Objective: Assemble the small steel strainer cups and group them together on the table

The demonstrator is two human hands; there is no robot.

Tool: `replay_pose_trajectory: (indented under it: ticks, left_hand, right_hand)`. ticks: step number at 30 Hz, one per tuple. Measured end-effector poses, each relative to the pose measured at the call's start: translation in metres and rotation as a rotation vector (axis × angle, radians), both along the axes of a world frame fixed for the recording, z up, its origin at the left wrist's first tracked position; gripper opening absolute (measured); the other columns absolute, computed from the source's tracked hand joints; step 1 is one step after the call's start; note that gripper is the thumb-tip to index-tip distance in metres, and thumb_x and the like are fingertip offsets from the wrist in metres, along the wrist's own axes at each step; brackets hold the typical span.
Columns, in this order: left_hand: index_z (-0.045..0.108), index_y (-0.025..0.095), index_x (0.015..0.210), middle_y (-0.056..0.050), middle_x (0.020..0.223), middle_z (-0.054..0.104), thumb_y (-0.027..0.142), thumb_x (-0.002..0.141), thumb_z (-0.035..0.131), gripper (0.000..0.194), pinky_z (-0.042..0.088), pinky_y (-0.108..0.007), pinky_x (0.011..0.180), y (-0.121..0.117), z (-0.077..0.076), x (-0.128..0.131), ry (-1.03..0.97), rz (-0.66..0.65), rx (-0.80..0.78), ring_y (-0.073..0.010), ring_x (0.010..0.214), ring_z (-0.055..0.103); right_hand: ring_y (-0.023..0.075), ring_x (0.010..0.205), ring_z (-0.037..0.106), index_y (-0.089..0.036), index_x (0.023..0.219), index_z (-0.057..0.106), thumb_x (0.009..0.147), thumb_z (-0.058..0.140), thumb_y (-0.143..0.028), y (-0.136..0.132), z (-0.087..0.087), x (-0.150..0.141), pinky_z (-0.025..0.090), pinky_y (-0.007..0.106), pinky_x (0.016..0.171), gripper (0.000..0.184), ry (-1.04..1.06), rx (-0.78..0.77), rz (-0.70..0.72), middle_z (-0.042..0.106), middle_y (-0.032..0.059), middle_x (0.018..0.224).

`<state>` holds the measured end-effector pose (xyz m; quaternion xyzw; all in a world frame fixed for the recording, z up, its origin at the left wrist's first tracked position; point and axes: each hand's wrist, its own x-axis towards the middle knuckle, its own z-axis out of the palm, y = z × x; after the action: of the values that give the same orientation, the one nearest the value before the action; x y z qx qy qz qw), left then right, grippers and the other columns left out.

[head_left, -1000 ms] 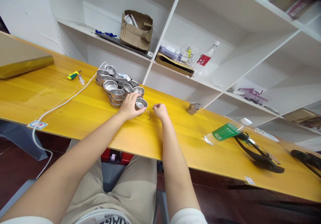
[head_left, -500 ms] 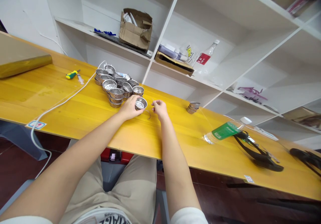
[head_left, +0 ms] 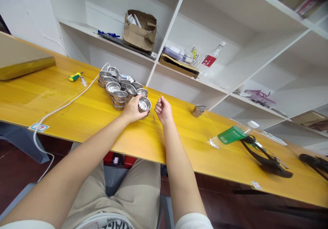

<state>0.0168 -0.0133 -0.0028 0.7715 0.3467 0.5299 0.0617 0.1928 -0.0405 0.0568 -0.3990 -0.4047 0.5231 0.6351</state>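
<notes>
My left hand (head_left: 133,110) is wrapped round a small perforated metal strainer cup (head_left: 144,104), its open mouth tilted up towards me. A thin curved wire hook (head_left: 153,117) sticks out at the cup's lower right. My right hand (head_left: 163,109) is raised just right of the cup and apart from it, fingers curled in a pinch. A very thin sliver shows above its fingertips, too small to name. Left of my left hand stands a cluster of like strainer cups (head_left: 120,96), several of them stacked.
Another short stack of strainer cups (head_left: 198,110) stands to the right, before a green-labelled bottle (head_left: 232,134) lying on its side and a black strap (head_left: 266,160). A white cable (head_left: 69,100) crosses the table (head_left: 84,119) near a screwdriver (head_left: 75,77). White shelves (head_left: 164,34) rise behind.
My right hand has lifted and turned slightly, its fingers more curled. My left hand keeps hold of the strainer cup, which is tilted a little more towards me.
</notes>
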Motion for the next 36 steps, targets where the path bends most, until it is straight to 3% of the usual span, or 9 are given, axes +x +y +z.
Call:
replay_pose_trajectory:
  ticks: [4,9,15,25,36]
  left_hand:
    - [0.047,0.018,0.141,-0.015,0.131,0.065,0.031,0.071,0.084,0.081,0.050,-0.047,0.109,-0.002,0.002,0.000,0.013,0.014,-0.018,-0.0337,0.123,0.062]
    - [0.047,0.018,0.142,-0.014,0.129,0.064,0.033,0.071,0.082,0.080,0.050,-0.046,0.109,-0.005,0.003,-0.001,0.043,0.007,-0.035,-0.0329,0.123,0.062]
    - [0.049,0.017,0.141,-0.013,0.126,0.065,0.033,0.072,0.080,0.078,0.051,-0.045,0.106,-0.006,0.003,-0.001,0.078,0.006,-0.012,-0.0320,0.118,0.063]
    - [0.048,0.016,0.142,-0.014,0.129,0.066,0.033,0.074,0.078,0.076,0.050,-0.046,0.107,-0.006,0.005,-0.001,0.139,-0.024,0.012,-0.0329,0.121,0.062]
    - [0.048,0.016,0.142,-0.014,0.130,0.066,0.034,0.075,0.077,0.075,0.050,-0.046,0.105,-0.008,0.006,-0.002,0.153,-0.022,-0.002,-0.0326,0.119,0.063]
  right_hand:
    - [0.0038,0.036,0.016,-0.023,0.073,0.044,0.097,0.060,-0.048,-0.001,0.003,0.001,0.016,0.018,0.035,0.039,0.067,0.031,-0.084,0.027,-0.0118,0.054]
    - [0.0018,0.033,0.019,-0.021,0.074,0.049,0.093,0.067,-0.039,-0.003,0.002,-0.005,0.015,0.016,0.032,0.032,0.086,-0.055,0.072,0.034,-0.0124,0.051]
    - [0.0016,0.032,0.024,-0.020,0.075,0.052,0.092,0.067,-0.034,-0.005,-0.003,-0.015,0.017,0.015,0.031,0.027,0.035,-0.084,0.134,0.039,-0.0115,0.050]
    - [0.0014,0.031,0.019,-0.021,0.075,0.048,0.095,0.062,-0.033,-0.005,0.000,-0.015,0.015,0.015,0.030,0.027,0.092,-0.169,0.194,0.033,-0.0132,0.047]
    - [0.0014,0.031,0.020,-0.021,0.076,0.049,0.092,0.066,-0.034,-0.003,-0.003,-0.011,0.015,0.014,0.030,0.027,0.078,-0.155,0.200,0.035,-0.0132,0.048]
